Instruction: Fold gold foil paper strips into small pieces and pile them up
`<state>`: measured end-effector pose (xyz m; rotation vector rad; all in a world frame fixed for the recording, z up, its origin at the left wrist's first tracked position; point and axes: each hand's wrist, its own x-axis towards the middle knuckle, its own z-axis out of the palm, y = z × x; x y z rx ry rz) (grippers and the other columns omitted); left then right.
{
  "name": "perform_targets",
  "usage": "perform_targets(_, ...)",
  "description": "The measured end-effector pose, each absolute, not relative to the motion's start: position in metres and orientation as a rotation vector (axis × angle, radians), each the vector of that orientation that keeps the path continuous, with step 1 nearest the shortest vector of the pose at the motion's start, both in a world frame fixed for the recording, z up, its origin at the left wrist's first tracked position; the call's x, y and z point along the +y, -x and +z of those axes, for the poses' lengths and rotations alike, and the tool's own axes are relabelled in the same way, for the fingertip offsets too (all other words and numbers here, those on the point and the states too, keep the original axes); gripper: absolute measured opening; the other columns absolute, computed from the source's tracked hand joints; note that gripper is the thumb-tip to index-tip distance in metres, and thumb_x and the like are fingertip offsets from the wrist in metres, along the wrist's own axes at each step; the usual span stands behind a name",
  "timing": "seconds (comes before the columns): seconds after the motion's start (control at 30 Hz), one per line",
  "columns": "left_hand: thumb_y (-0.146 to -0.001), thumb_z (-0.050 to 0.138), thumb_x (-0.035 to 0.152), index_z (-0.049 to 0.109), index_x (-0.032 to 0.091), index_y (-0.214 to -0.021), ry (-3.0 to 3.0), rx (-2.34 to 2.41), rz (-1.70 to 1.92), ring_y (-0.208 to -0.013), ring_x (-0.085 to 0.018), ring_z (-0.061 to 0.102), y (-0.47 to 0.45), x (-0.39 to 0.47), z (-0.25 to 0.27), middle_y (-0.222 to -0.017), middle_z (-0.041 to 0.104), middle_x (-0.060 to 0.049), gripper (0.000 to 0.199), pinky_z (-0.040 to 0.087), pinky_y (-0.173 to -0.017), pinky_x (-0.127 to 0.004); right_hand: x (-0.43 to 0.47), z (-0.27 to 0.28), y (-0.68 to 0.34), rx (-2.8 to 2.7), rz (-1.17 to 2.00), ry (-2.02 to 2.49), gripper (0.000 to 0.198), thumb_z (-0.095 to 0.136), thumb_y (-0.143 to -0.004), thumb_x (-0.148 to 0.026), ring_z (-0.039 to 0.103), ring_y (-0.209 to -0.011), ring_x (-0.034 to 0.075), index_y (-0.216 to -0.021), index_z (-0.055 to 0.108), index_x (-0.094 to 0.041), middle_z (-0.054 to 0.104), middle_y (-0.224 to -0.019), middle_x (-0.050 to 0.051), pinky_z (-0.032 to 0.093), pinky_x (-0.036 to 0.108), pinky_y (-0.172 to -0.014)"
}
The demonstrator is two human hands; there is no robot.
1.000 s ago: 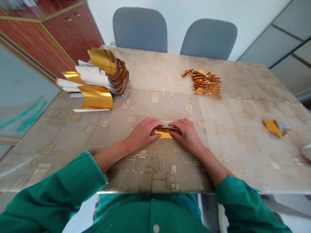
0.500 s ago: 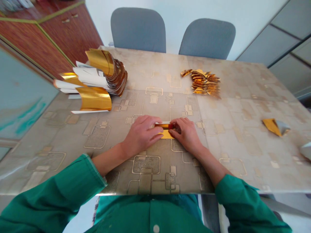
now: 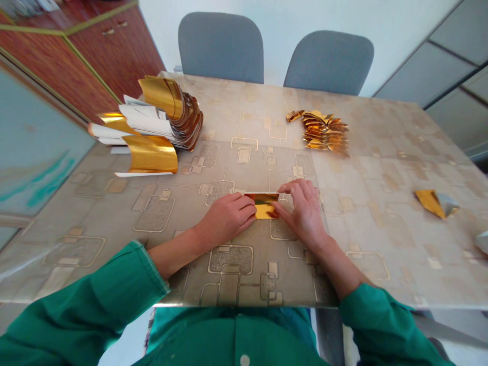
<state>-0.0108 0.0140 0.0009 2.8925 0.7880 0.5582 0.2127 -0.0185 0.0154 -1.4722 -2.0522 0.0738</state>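
A small folded sheet of shiny gold paper (image 3: 266, 209) lies on the table in front of me, with a crease running across it. My left hand (image 3: 231, 216) is closed over its left end, fingertips pressing on the paper. At the right end, my right hand (image 3: 303, 206) has its thumb on the lower part and its index finger at the far corner, gripping the edge between them. The paper's two ends are partly hidden under my fingers.
Curved gold and white paper sheets (image 3: 152, 155) are piled at the far left. Folded gold pieces (image 3: 324, 132) sit in a row at the back right. One folded gold-and-silver piece (image 3: 432, 202) lies far right. Two grey chairs (image 3: 221, 48) stand behind the table (image 3: 366, 188).
The raised fold of the gold paper now lies flatter and more open. My right hand has shifted slightly right and its fingers have lifted, while the left hand has curled lower over its end.
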Motion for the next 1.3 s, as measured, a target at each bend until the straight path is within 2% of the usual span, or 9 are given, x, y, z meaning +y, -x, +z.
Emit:
perform_targets(0.17, -0.095, 0.062, 0.037, 0.065, 0.016, -0.094, -2.843, 0.842, 0.475, -0.091, -0.023, 0.061, 0.012, 0.014, 0.005, -0.098, 0.068, -0.007, 0.022, 0.051, -0.080, -0.034, -0.020, 0.022, -0.216, -2.381, 0.282, 1.301, 0.022, 0.070, -0.087, -0.037, 0.054, -0.090, 0.023, -0.099, 0.059, -0.022, 0.065, -0.097, 0.005, 0.036, 0.035, -0.076)
perform_targets(0.27, -0.094, 0.062, 0.031, 0.063, 0.015, -0.093, -2.841, 0.879, 0.474, -0.090, -0.023, 0.061, 0.011, 0.014, 0.005, -0.096, 0.068, -0.007, 0.016, 0.051, -0.079, -0.034, -0.018, 0.019, -0.217, -2.505, 0.302, 1.312, 0.022, 0.072, -0.085, -0.036, 0.054, -0.091, 0.023, -0.097, 0.061, -0.021, 0.066, -0.100, 0.005, 0.036, 0.034, -0.077)
perform_targets(0.37, -0.095, 0.057, 0.026, 0.064, 0.015, -0.092, -2.846, 0.871, 0.532, -0.088, -0.021, 0.061, 0.011, 0.013, 0.002, -0.093, 0.069, -0.006, 0.014, 0.051, -0.080, -0.033, -0.017, 0.016, -0.218, -2.531, 0.263, 1.327, 0.012, 0.067, -0.090, -0.031, 0.055, -0.092, 0.022, -0.092, 0.062, -0.021, 0.066, -0.098, 0.005, 0.035, 0.034, -0.079)
perform_targets(0.53, -0.097, 0.052, 0.022, 0.066, 0.015, -0.092, -2.829, 0.865, 0.588, -0.089, -0.020, 0.061, 0.010, 0.013, 0.001, -0.093, 0.069, -0.006, 0.017, 0.051, -0.082, -0.031, -0.016, 0.017, -0.220, -2.488, 0.327, 1.312, 0.008, 0.060, -0.095, -0.025, 0.056, -0.090, 0.020, -0.092, 0.066, -0.021, 0.067, -0.096, 0.005, 0.036, 0.033, -0.079)
perform_targets(0.77, -0.090, 0.066, 0.030, 0.068, 0.017, -0.088, -2.744, 0.991, 0.554, -0.090, -0.022, 0.058, 0.012, 0.012, 0.008, -0.093, 0.065, -0.006, 0.014, 0.047, -0.080, -0.036, -0.013, 0.012, -0.225, -2.344, 0.534, 1.337, 0.014, 0.059, -0.097, -0.030, 0.058, -0.089, 0.018, -0.091, 0.070, -0.023, 0.069, -0.096, 0.004, 0.037, 0.033, -0.079)
perform_targets(0.9, -0.091, 0.065, 0.025, 0.069, 0.018, -0.086, -2.623, 1.082, 0.576, -0.092, -0.022, 0.057, 0.013, 0.014, 0.006, -0.096, 0.065, -0.005, 0.010, 0.045, -0.082, -0.036, -0.013, 0.010, -0.225, -2.259, 0.578, 1.411, 0.013, 0.061, -0.095, -0.029, 0.057, -0.086, 0.018, -0.089, 0.072, -0.024, 0.070, -0.090, 0.002, 0.036, 0.033, -0.078)
perform_targets(1.13, -0.087, 0.071, 0.024, 0.069, 0.017, -0.084, -2.510, 1.195, 0.560, -0.094, -0.022, 0.057, 0.012, 0.016, 0.005, -0.097, 0.064, -0.005, 0.007, 0.043, -0.082, -0.037, -0.013, 0.006, -0.219, -2.134, 0.551, 1.537, 0.014, 0.066, -0.090, -0.028, 0.055, -0.081, 0.018, -0.078, 0.069, -0.022, 0.066, -0.078, 0.001, 0.033, 0.033, -0.078)
perform_targets(1.3, -0.085, 0.072, 0.023, 0.068, 0.018, -0.082, -2.489, 1.250, 0.535, -0.096, -0.023, 0.056, 0.010, 0.016, 0.007, -0.098, 0.063, -0.004, 0.007, 0.041, -0.087, -0.039, -0.014, 0.004, -0.214, -2.079, 0.481, 1.637, 0.014, 0.070, -0.087, -0.027, 0.054, -0.081, 0.019, -0.074, 0.067, -0.022, 0.065, -0.077, 0.000, 0.030, 0.034, -0.079)
